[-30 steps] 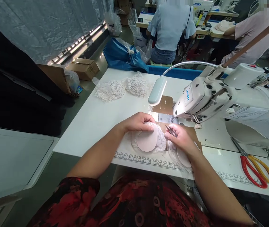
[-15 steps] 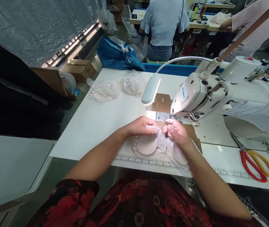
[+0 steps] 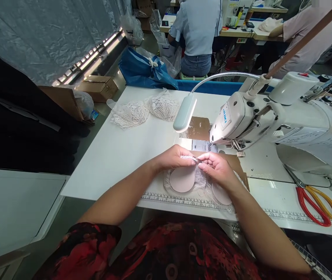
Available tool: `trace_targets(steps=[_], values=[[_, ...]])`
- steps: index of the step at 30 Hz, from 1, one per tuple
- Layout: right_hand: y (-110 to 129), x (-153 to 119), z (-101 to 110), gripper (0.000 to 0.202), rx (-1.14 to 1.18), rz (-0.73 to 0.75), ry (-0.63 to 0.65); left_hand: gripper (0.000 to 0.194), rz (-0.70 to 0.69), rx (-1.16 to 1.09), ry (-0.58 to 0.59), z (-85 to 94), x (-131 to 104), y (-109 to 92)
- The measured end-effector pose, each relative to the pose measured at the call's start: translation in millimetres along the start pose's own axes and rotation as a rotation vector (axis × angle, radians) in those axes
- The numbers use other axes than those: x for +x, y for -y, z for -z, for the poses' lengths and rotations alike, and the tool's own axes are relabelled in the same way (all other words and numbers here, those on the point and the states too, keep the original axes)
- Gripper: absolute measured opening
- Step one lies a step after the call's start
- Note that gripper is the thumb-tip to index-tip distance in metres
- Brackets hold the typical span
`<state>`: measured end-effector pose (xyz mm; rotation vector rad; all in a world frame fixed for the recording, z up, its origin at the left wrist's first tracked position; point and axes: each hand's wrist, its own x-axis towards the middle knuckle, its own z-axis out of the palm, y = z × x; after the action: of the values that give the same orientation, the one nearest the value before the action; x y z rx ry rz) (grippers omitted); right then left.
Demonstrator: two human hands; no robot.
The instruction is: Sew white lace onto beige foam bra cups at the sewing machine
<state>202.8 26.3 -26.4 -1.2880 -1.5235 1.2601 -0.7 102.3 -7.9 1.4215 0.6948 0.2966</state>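
Observation:
A white lace bra (image 3: pixel 201 179) with smooth, pale round cup pads lies at the front of the sewing table. My left hand (image 3: pixel 176 157) pinches its upper lace edge between thumb and fingers. Close beside it, my right hand (image 3: pixel 218 168) is closed on a small, dark, pointed metal tool (image 3: pixel 196 160); whether this is snips or tweezers I cannot tell. The tool's tip meets the lace at my left fingertips. Just beyond my hands stands a white sewing machine (image 3: pixel 227 120), its needle area behind my right hand.
Scissors (image 3: pixel 317 202) with red and yellow handles lie at right. White lace pieces (image 3: pixel 163 105) rest at the back left. A lamp (image 3: pixel 185 112) hangs over brown card (image 3: pixel 198 128). A printed ruler (image 3: pixel 177 201) follows the front edge. Two people sit beyond.
My right hand has moved slightly down and left, bringing the metal tool against the lace at my left fingertips. My left hand keeps its pinch.

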Motion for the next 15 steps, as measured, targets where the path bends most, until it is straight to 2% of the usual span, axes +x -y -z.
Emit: trace_targets(steps=[6,9,11,13,15], values=[[1,3,-3,0.023,-0.121,0.061,-0.104,0.028,-0.001,0.071,-0.013,-1.8,2,2],[6,-5,15,0.029,-0.223,-0.012,-0.135,0.030,0.003,0.114,-0.035,3.1,0,5],[8,-17,33,0.039,-0.447,-0.085,-0.169,0.031,-0.013,0.203,-0.035,7.6,-4,5],[8,-32,48,0.049,-0.685,-0.175,-0.198,0.030,-0.038,0.366,-0.020,10.0,-8,3],[3,-46,56,0.047,-0.783,-0.236,-0.162,0.024,-0.062,0.575,-0.011,8.1,-12,-1]])
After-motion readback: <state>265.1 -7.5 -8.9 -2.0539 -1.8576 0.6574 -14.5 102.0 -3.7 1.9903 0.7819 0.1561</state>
